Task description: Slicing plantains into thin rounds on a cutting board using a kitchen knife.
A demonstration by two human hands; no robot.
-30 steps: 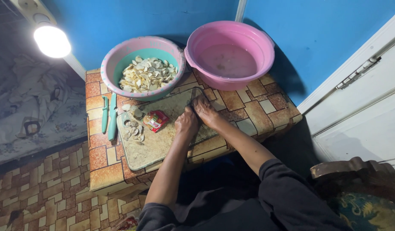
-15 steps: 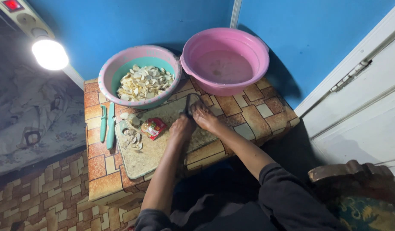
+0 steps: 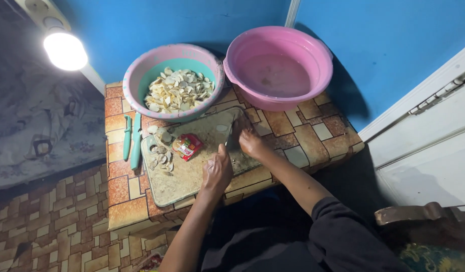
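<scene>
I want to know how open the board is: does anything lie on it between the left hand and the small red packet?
Nothing visible does. The left hand rests on the cutting board, and only bare board separates it from the red packet. The pale slices lie beyond the packet, on its far side.

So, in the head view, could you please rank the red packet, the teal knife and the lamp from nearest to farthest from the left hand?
1. Red packet, on the cutting board just left of the left hand.
2. Teal knife, off the board's left edge.
3. Lamp, far upper left.
</scene>
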